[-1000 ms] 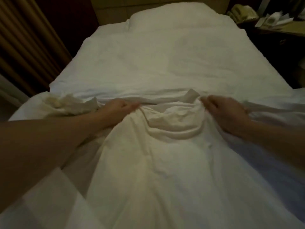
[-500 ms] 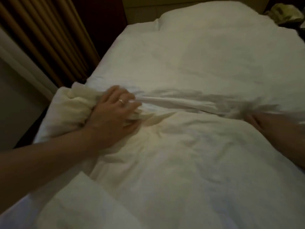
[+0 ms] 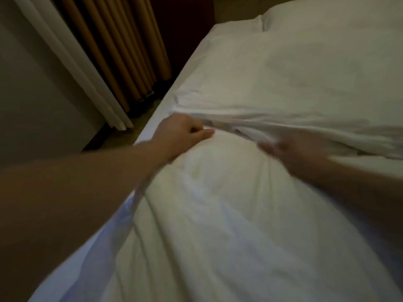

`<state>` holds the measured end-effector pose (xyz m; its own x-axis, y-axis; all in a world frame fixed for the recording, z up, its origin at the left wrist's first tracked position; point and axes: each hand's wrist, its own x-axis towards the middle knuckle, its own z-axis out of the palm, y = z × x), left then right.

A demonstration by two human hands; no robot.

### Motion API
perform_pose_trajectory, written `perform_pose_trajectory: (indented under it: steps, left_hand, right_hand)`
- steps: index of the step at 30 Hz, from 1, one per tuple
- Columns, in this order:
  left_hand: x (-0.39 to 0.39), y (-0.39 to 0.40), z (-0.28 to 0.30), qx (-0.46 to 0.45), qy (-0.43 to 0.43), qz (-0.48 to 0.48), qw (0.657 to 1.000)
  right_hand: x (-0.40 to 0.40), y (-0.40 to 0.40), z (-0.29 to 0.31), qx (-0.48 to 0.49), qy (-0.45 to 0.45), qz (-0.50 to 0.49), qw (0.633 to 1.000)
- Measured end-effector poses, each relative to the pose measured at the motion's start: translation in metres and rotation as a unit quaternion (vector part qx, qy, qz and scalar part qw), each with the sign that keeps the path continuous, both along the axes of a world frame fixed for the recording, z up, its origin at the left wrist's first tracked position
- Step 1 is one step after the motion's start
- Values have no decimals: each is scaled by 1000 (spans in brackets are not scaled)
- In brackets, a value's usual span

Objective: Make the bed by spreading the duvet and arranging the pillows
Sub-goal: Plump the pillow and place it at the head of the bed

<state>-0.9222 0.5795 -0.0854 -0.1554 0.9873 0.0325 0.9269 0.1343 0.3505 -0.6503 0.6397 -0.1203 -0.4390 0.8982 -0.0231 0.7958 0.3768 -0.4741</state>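
- Plain white duvet [image 3: 218, 214], bluish in shadow.
- White pillow [image 3: 327, 20].
- Tan-brown curtain [image 3: 122, 46] in vertical pleats, beside a white one [image 3: 72, 62].

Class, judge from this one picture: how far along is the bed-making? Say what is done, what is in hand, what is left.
Done: the far half of the bed is covered in smooth white bedding, with a white pillow at the head. In hand: the left hand grips the bunched white duvet at its fold; the right hand is blurred beside it. Left: spreading the rumpled near half flat.
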Motion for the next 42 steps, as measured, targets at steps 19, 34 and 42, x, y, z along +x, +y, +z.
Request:
perform_pose_trajectory:
  steps: [19,34,42]
  left_hand:
    - [-67,-86,-48,-41,-406,318,856]
    - [-32,-149,-78,91,-400,289,865]
    - [-33,-145,-88,83,-361,240,897]
  right_hand:
    - [-153,4,-64,39,-44,34,998]
    - [-208,-85,24,192,-17,124,973]
    - [-206,17,16,188,-47,148,970]
